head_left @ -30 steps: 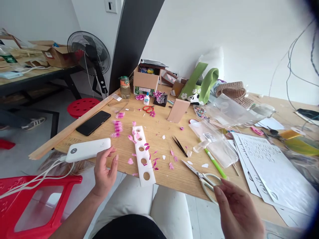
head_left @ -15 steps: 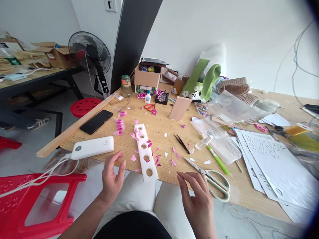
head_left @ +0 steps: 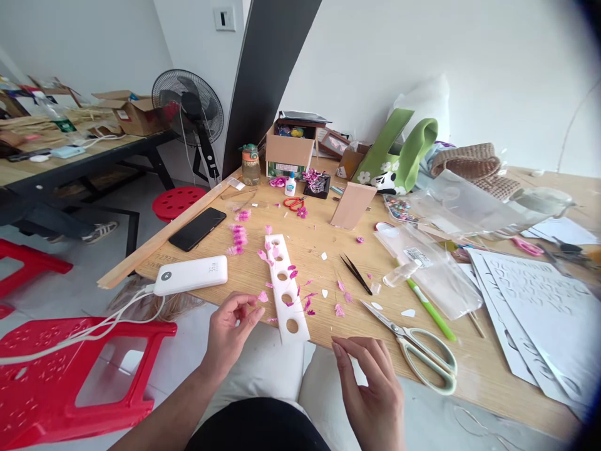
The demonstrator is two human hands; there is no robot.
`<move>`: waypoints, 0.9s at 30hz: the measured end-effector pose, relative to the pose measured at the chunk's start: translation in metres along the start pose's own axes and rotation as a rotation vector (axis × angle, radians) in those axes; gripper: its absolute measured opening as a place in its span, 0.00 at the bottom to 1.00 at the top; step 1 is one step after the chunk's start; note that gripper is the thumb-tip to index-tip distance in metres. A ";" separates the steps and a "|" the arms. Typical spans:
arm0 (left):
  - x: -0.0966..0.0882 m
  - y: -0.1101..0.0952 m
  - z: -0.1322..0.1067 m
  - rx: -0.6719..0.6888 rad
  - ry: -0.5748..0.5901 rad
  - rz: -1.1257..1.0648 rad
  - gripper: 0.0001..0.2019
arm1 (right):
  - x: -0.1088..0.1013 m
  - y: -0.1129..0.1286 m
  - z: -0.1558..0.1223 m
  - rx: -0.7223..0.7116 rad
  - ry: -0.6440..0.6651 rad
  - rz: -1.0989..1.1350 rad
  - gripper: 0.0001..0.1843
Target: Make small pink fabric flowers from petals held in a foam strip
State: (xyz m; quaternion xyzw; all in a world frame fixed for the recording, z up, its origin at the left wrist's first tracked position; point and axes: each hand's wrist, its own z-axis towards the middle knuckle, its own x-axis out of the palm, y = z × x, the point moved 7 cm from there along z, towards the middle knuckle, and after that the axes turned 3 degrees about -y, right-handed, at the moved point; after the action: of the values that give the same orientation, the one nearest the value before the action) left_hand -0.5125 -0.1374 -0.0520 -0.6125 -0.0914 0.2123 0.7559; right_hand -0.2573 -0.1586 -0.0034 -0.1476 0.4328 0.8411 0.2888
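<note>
My left hand (head_left: pixel 230 335) hovers at the table's near edge, its fingers curled toward the thumb in a loose pinch; I cannot make out anything in it. Just beyond it lies a pink petal (head_left: pixel 263 296) and a white strip with round holes (head_left: pixel 285 288). My right hand (head_left: pixel 370 391) is raised in front of the table edge, with its thumb and fingers drawn together and nothing visible between them. Pale-handled scissors (head_left: pixel 417 347) lie on the wood just right of it. Black tweezers (head_left: pixel 355 274) rest further in.
A white power bank (head_left: pixel 191 275) with a cable and a black phone (head_left: pixel 198 228) lie at the left. Clear plastic bags (head_left: pixel 429 263), a green pen (head_left: pixel 431 309) and white cut-out sheets (head_left: pixel 535 300) fill the right. Boxes and a green bag stand at the back. A red stool (head_left: pixel 70 369) is at my left.
My right hand has come left from the scissors to the table edge in front of me. My left hand's fingers have curled into a pinch. The view has shifted slightly left.
</note>
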 end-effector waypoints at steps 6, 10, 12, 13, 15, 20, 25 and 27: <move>0.001 -0.002 0.003 -0.072 -0.029 -0.019 0.10 | -0.001 -0.002 0.000 0.034 -0.007 0.012 0.06; 0.004 -0.011 0.008 -0.048 -0.026 -0.014 0.10 | -0.002 -0.003 0.000 0.025 -0.017 0.016 0.07; 0.004 -0.011 0.009 -0.037 -0.026 -0.008 0.11 | -0.002 -0.003 -0.001 0.002 -0.021 0.018 0.07; 0.003 -0.010 0.008 -0.031 -0.030 -0.005 0.12 | -0.002 -0.004 -0.001 -0.007 -0.020 0.017 0.07; 0.001 -0.005 0.007 -0.025 -0.044 -0.011 0.14 | 0.000 -0.005 -0.003 -0.012 -0.003 0.006 0.07; 0.000 0.007 0.001 -0.043 -0.046 -0.067 0.19 | 0.022 -0.001 -0.013 0.009 0.046 -0.104 0.31; -0.001 0.007 -0.001 -0.044 -0.046 -0.093 0.19 | 0.057 0.011 -0.017 -0.005 0.111 -0.234 0.59; -0.002 0.006 -0.002 -0.044 -0.048 -0.103 0.18 | 0.067 0.010 -0.017 0.016 0.140 -0.271 0.60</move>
State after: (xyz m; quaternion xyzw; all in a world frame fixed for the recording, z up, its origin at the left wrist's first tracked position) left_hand -0.5142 -0.1391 -0.0580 -0.6181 -0.1457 0.1857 0.7498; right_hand -0.3164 -0.1533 -0.0402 -0.2605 0.4346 0.7787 0.3700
